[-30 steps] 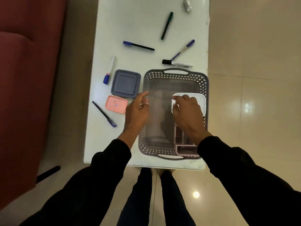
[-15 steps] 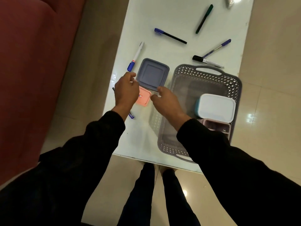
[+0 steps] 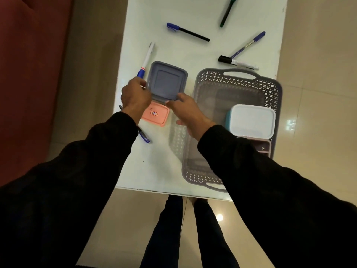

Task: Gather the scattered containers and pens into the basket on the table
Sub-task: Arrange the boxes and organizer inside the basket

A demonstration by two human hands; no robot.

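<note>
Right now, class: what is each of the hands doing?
Left hand: gripping the grey box at its left edge.
Right hand: gripping the same box's near corner.

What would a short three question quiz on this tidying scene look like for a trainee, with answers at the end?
1. True or false: the white-lidded container sits inside the basket.
2. How many pens lie on the table outside the basket?
3. Which container are the left hand and right hand closing on: A pink container, B grey-blue container?

Key: 1 true; 2 six; 3 B.
</note>
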